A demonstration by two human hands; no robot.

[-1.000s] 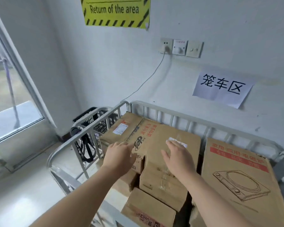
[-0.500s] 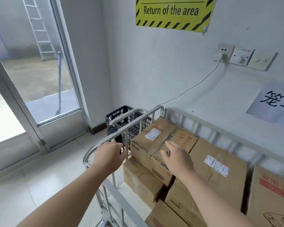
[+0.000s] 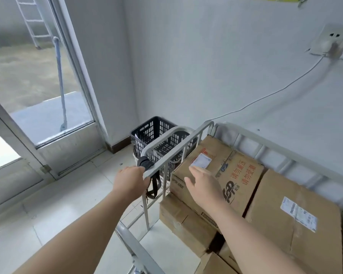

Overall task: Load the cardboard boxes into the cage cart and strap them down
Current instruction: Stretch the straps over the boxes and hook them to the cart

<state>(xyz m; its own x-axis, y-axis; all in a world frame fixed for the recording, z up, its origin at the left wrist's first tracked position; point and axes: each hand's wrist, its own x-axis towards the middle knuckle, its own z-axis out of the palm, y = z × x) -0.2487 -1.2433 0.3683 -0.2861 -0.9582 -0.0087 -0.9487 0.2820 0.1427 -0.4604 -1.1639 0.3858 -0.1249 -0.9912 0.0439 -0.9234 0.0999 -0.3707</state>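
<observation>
The grey metal cage cart [image 3: 188,142] holds several cardboard boxes. The top left box [image 3: 240,171] carries red print and a white label. A larger box [image 3: 281,196] sits to its right, and a lower box [image 3: 183,218] lies beneath. A black strap [image 3: 146,164] is wound round the cart's left rail, its ends hanging down. My left hand [image 3: 130,181] is at that rail right beside the strap, with its fingers hidden behind the hand. My right hand [image 3: 203,184] lies flat with straight fingers over the near corner of the top left box.
A black plastic crate [image 3: 151,128] stands on the floor in the corner behind the cart. A glass door [image 3: 48,91] is on the left. A cable [image 3: 265,95] runs down the white wall from a socket [image 3: 329,40]. Pale tiled floor [image 3: 67,204] lies left of the cart.
My view has swung left and down. My left hand moved from the box top out to the cart's left rail by the strap. My right hand slid left across the boxes.
</observation>
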